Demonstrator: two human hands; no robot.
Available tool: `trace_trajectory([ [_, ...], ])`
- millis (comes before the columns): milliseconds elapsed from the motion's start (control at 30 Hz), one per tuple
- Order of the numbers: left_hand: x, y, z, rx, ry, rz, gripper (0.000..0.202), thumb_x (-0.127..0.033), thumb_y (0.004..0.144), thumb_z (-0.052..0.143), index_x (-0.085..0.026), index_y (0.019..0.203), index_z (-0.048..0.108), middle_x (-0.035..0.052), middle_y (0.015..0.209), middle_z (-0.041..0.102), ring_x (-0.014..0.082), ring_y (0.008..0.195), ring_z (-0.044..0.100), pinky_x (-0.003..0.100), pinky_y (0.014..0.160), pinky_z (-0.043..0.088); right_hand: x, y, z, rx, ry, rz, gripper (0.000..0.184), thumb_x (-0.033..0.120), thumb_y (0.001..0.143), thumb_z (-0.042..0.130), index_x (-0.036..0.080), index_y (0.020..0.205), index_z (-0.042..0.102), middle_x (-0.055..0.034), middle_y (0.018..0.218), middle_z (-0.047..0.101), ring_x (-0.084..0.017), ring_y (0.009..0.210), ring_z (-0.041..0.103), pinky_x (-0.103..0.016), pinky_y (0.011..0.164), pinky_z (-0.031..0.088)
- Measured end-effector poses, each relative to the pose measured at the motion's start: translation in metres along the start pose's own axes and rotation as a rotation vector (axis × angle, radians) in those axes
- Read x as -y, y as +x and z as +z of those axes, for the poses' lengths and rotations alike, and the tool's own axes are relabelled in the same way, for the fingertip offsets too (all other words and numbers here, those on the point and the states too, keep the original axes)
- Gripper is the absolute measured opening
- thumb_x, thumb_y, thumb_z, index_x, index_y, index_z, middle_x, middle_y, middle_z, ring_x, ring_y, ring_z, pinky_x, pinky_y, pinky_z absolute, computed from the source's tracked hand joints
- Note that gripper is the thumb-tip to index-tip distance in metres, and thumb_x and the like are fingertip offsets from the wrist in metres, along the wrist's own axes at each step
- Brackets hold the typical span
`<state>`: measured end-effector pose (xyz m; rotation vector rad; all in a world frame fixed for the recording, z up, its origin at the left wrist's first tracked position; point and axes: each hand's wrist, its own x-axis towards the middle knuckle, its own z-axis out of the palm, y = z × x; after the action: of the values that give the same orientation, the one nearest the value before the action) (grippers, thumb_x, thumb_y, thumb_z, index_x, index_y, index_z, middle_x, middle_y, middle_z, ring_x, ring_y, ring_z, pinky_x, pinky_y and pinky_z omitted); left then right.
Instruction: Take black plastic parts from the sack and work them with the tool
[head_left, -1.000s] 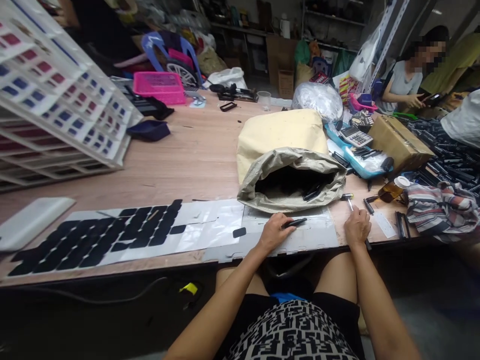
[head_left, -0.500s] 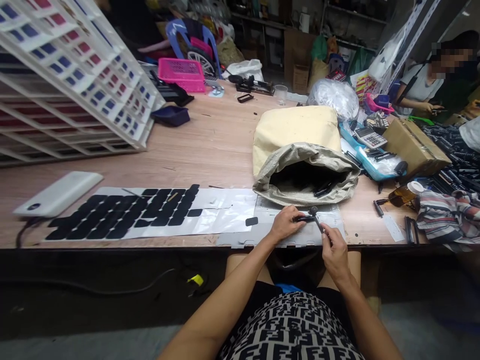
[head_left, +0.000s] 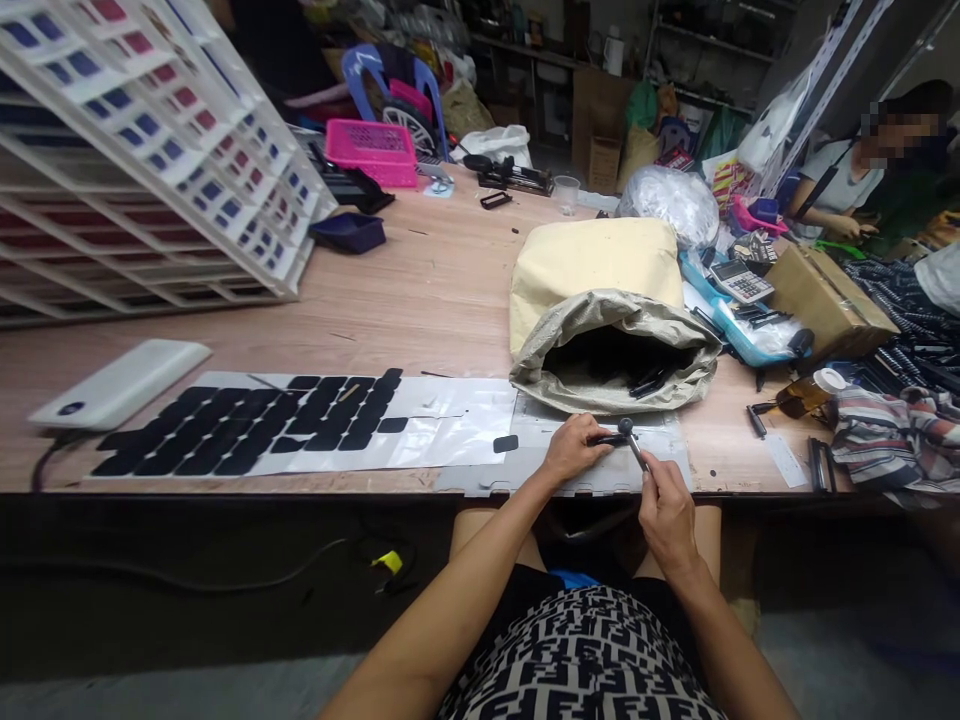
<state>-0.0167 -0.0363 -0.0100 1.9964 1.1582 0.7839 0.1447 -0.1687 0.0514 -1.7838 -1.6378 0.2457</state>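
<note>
My left hand [head_left: 574, 450] is closed on the near end of a slim black plastic piece [head_left: 609, 439], low over the grey work mat [head_left: 517, 482]. In my right hand [head_left: 667, 508] is a tool with a thin metal shaft and a round dark head [head_left: 625, 426]. That head is at the far end of the black piece; I cannot tell if they touch. Just beyond my hands lies a cream sack [head_left: 592, 255], its mouth facing me, with several black pieces inside. Left of the mat, rows of black stickers cover part of a white sheet [head_left: 450, 425].
At the far left a white plastic crate [head_left: 247, 190] stands tilted beside a white box-shaped device [head_left: 124, 385]. Rightward are a blue tray [head_left: 765, 345], a cardboard box [head_left: 832, 300], an amber bottle [head_left: 806, 392] and a striped cloth [head_left: 892, 430]. A co-worker [head_left: 847, 185] sits at the back right.
The round head of the tool has shifted slightly left and down over the black piece, and my right hand has moved a little left. My left hand keeps its hold.
</note>
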Motion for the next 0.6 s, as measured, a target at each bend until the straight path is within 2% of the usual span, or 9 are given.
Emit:
trace_trajectory([
  [200,-0.002,-0.001,-0.001,-0.003,0.004,-0.013,0.023,-0.029,0.079,0.074,-0.026,0.102,0.077,0.0014,0.089,0.063,0.0199,0.094,0.056,0.033,0.084,0.047,-0.006,-0.003,-0.001,0.025,0.024,0.031,0.038,0.023,0.097,0.040,0.020,0.125,0.066,-0.0086,0.104,0.068,-0.018,0.095,0.065,-0.030,0.087,0.052],
  [300,-0.003,-0.001,-0.002,-0.002,0.014,-0.008,0.023,-0.030,0.079,0.074,-0.026,0.101,0.077,0.0016,0.088,0.063,0.0205,0.094,0.056,0.032,0.083,0.047,-0.016,0.004,-0.007,-0.032,0.046,0.047,0.037,0.025,0.097,0.041,0.019,0.123,0.066,-0.0095,0.108,0.068,-0.020,0.101,0.064,-0.033,0.093,0.050],
  [400,-0.004,-0.001,-0.002,0.000,0.026,-0.004,0.023,-0.029,0.079,0.073,-0.025,0.101,0.077,0.0021,0.088,0.063,0.0210,0.095,0.056,0.032,0.083,0.047,-0.040,0.021,-0.020,-0.178,-0.078,0.123,0.039,0.026,0.096,0.041,0.018,0.125,0.065,-0.0110,0.112,0.067,-0.022,0.103,0.062,-0.033,0.093,0.048],
  [500,-0.005,-0.002,-0.002,0.008,0.032,-0.004,0.022,-0.029,0.079,0.073,-0.025,0.100,0.077,0.0026,0.088,0.063,0.0215,0.094,0.057,0.032,0.082,0.047,-0.075,0.044,-0.034,-0.320,-0.319,0.291,0.043,0.024,0.094,0.041,0.018,0.129,0.064,-0.0126,0.110,0.064,-0.023,0.099,0.061,-0.033,0.085,0.046],
  [600,-0.005,-0.001,-0.002,0.007,0.033,0.003,0.021,-0.032,0.081,0.071,-0.024,0.099,0.076,0.0030,0.088,0.064,0.0218,0.094,0.057,0.032,0.081,0.047,-0.108,0.065,-0.039,-0.319,-0.469,0.435,0.044,0.018,0.090,0.042,0.016,0.127,0.066,-0.0120,0.100,0.061,-0.023,0.091,0.058,-0.033,0.078,0.042],
])
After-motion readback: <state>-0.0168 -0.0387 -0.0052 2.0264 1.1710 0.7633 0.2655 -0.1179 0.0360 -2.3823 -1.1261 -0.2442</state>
